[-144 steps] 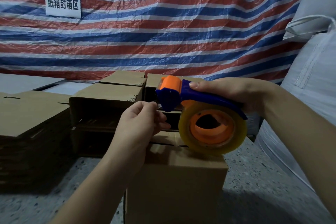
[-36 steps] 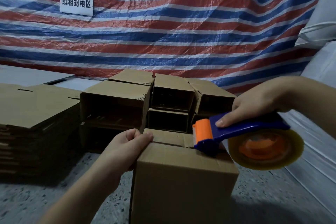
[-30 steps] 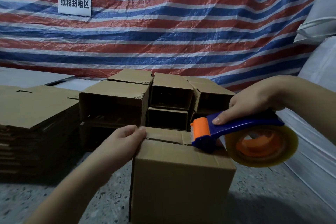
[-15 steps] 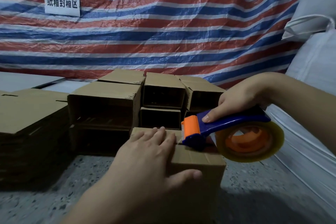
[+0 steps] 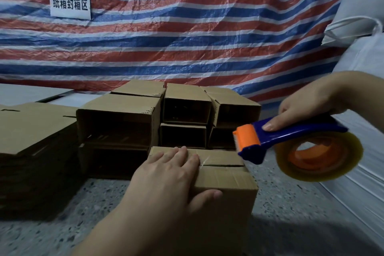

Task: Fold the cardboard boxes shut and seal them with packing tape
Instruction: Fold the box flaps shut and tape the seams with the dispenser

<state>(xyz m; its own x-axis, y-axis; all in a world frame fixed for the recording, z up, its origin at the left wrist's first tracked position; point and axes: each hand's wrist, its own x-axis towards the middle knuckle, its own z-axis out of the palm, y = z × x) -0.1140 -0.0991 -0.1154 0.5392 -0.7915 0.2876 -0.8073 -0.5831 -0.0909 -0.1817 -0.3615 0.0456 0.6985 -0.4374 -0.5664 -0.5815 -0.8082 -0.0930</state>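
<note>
A small brown cardboard box stands on the floor in front of me, its top flaps folded down with a dark seam between them. My left hand lies flat on the left part of its top, fingers straight, thumb over the front edge. My right hand grips the blue handle of a tape dispenser with an orange head and a roll of clear tape. The dispenser's head hovers at the box's right top edge.
Several open cardboard boxes lie stacked on their sides behind the box. A pile of flat cardboard sits at the left. A striped tarp with a white sign hangs behind. White sacks stand at the right on the speckled floor.
My left hand went from gripping the box's left top corner to lying flat on its top. The dispenser travelled right along the seam and its head now sits off the right edge.
</note>
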